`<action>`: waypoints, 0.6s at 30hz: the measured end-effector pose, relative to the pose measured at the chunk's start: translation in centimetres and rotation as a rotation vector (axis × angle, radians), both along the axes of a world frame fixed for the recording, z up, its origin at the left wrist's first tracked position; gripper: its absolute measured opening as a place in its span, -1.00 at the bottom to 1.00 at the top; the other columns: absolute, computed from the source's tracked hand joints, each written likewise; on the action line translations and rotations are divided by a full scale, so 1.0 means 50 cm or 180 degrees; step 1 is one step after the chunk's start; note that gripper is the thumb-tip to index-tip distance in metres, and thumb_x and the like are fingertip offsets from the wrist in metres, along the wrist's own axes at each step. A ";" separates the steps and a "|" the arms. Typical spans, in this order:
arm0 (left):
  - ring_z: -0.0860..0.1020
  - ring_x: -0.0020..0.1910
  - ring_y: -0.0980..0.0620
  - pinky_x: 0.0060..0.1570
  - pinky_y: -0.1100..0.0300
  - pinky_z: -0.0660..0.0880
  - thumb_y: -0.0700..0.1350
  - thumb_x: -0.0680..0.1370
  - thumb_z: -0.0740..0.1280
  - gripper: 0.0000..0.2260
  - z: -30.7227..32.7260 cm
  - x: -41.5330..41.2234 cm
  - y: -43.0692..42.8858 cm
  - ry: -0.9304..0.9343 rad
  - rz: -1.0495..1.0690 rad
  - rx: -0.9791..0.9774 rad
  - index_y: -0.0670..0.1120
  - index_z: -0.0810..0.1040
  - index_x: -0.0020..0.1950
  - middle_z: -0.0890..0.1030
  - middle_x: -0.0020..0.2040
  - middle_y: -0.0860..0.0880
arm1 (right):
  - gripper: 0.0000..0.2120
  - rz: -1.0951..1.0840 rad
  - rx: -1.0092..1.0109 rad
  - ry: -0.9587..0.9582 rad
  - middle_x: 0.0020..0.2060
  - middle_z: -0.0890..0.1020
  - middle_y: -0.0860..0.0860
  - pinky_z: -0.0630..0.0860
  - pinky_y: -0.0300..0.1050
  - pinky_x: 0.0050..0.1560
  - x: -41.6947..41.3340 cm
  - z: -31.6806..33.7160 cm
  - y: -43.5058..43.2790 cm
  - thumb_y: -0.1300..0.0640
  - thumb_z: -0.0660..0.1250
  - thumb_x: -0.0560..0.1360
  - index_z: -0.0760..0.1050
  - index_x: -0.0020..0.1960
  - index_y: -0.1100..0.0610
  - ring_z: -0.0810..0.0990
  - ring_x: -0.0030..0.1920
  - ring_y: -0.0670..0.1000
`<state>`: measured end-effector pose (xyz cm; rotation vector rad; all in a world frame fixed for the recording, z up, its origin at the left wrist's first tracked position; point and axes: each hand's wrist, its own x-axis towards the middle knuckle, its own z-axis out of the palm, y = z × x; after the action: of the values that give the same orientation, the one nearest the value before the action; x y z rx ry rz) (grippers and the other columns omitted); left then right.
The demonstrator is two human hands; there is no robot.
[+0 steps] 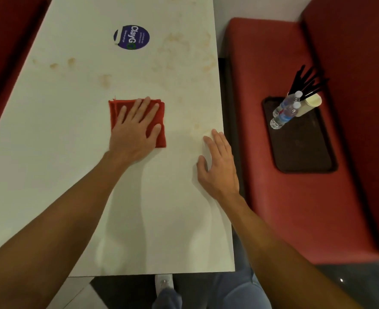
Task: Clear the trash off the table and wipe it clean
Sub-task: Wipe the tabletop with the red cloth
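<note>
Both hands lie flat, grasping nothing: our left hand (pixel 137 130) presses the folded red cloth (pixel 160 139) mid-way along the bench (pixel 50 157), our right hand (pixel 219 168) rests by its right edge. Brown stains (pixel 105 80) lie beyond the cloth, so we judge the left hand should push forward.

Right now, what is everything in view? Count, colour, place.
table: one, off-white, centre
stains: several, brownish, table's far half
sticker: one, round purple, far on the table
cloth: one, red, folded, mid-table
bench seat: one, red, right of table
tray: one, dark brown, on bench seat
water bottles: two, clear, tray's far end
paper cup: one, beige, beside the bottles, holding black sticks
left hand: one, flat on cloth
right hand: one, flat on table near right edge
</note>
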<state>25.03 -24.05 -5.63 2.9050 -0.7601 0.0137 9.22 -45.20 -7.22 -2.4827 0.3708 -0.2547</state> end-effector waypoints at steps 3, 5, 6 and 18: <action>-0.01 0.70 -0.03 0.64 -0.19 -0.08 0.21 0.67 -0.07 -0.39 0.006 0.074 -0.038 0.0066 0.0534 -0.0011 0.04 0.08 0.71 0.04 0.72 -0.01 | -0.47 0.0027 0.0032 -0.0017 0.65 0.21 -0.03 0.16 0.08 0.64 -0.003 0.003 0.001 0.04 0.25 0.62 0.34 0.58 0.08 0.04 0.67 -0.05; -0.03 0.70 -0.06 0.64 -0.21 -0.11 0.19 0.67 -0.10 -0.39 0.010 0.072 -0.107 0.0114 0.0552 0.0016 0.02 0.05 0.72 0.02 0.72 -0.03 | -0.46 0.0047 0.0074 -0.0030 0.65 0.22 -0.03 0.15 0.07 0.65 -0.002 0.004 0.000 0.03 0.24 0.61 0.34 0.58 0.09 0.04 0.67 -0.05; -0.03 0.70 -0.06 0.63 -0.21 -0.10 0.18 0.68 -0.11 -0.39 0.013 0.047 -0.139 0.0089 0.0434 0.0061 0.02 0.05 0.72 0.03 0.72 -0.03 | -0.46 0.0047 0.0100 -0.0042 0.65 0.22 -0.03 0.15 0.07 0.65 -0.003 0.004 -0.002 0.04 0.24 0.61 0.34 0.58 0.09 0.04 0.67 -0.05; -0.02 0.70 -0.06 0.62 -0.24 -0.08 0.19 0.68 -0.08 -0.39 0.002 -0.046 -0.130 0.0091 0.0614 -0.0047 0.01 0.07 0.72 0.04 0.72 -0.04 | -0.43 -0.0293 0.0506 -0.0117 0.65 0.20 0.02 0.06 -0.21 0.59 -0.016 0.012 0.000 0.21 0.31 0.58 0.32 0.58 0.20 0.06 0.66 -0.03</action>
<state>22.71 -30.55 -5.54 2.9453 -0.4708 -0.0023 8.40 -45.20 -6.60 -2.3050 0.4723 -0.2966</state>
